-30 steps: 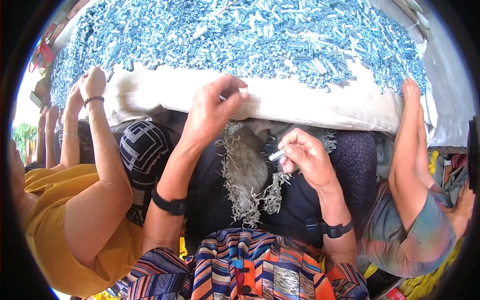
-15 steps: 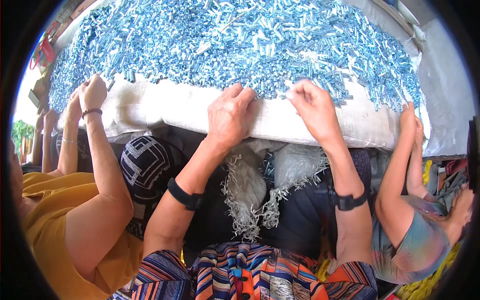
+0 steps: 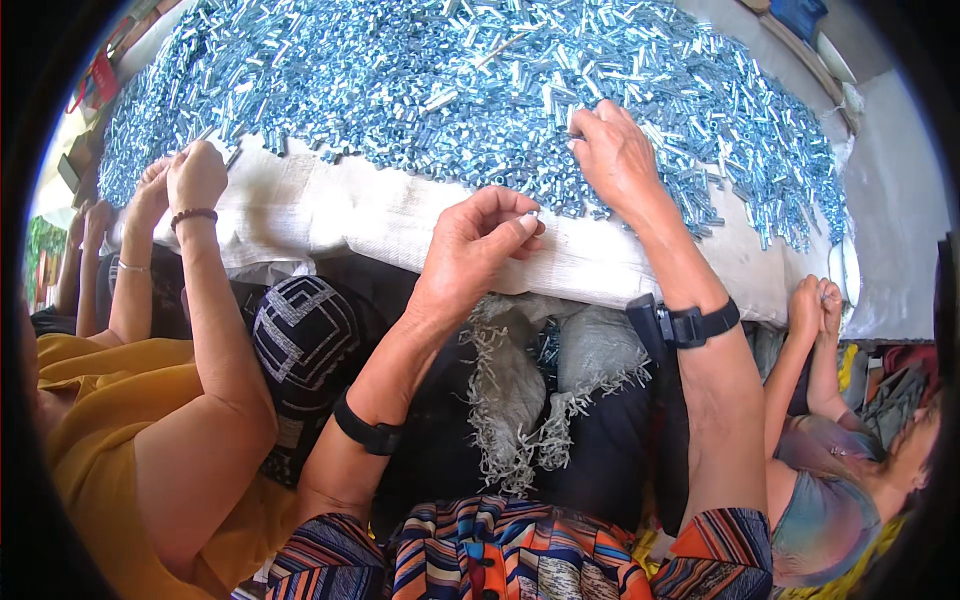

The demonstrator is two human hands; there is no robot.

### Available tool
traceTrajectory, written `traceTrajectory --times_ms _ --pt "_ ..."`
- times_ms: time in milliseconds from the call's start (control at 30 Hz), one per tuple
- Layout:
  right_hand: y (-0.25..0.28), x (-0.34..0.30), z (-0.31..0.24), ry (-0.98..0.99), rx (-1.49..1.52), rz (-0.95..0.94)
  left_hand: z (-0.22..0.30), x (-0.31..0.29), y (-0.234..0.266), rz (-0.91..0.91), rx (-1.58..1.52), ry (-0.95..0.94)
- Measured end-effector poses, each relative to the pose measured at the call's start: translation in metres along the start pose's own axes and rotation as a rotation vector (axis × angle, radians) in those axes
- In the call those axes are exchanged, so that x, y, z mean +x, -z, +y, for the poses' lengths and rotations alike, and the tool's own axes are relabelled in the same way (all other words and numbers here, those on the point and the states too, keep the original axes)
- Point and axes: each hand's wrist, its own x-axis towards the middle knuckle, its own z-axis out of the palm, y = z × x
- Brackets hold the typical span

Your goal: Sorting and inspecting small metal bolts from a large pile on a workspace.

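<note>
A broad heap of small shiny blue tube pieces (image 3: 400, 90) covers the white woven cloth (image 3: 370, 205). My left hand (image 3: 468, 245) is over the cloth's near edge, thumb and forefinger pinched on a small shiny tube piece (image 3: 533, 213) of which only an end shows. Over the heap, further forward, my right hand (image 3: 618, 160) has its fingertips drawn together against the loose pieces. Whatever is between those fingertips cannot be made out. Both forearms wear black straps, and the right one carries a small black box (image 3: 650, 322).
On my left, a co-worker in a mustard top (image 3: 150, 420) has both hands at the heap's edge. Another co-worker's hands (image 3: 818, 308) meet at the cloth's right end. A frayed grey sack (image 3: 600, 350) hangs below the cloth in front of my lap.
My right hand has moved forward from the heap's near edge onto the pieces. My left hand has come slightly back and turned, showing its pinch. The right co-worker's hands have drawn back.
</note>
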Motion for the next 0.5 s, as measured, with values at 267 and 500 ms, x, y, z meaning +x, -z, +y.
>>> traceTrajectory --times_ms 267,500 --pt "0.043 -0.071 -0.04 -0.404 1.097 -0.221 0.01 -0.018 -0.003 0.08 -0.076 0.049" --pt "0.06 -0.131 -0.063 -0.487 1.361 -0.079 0.01 -0.036 -0.022 -0.065 -0.201 0.099"
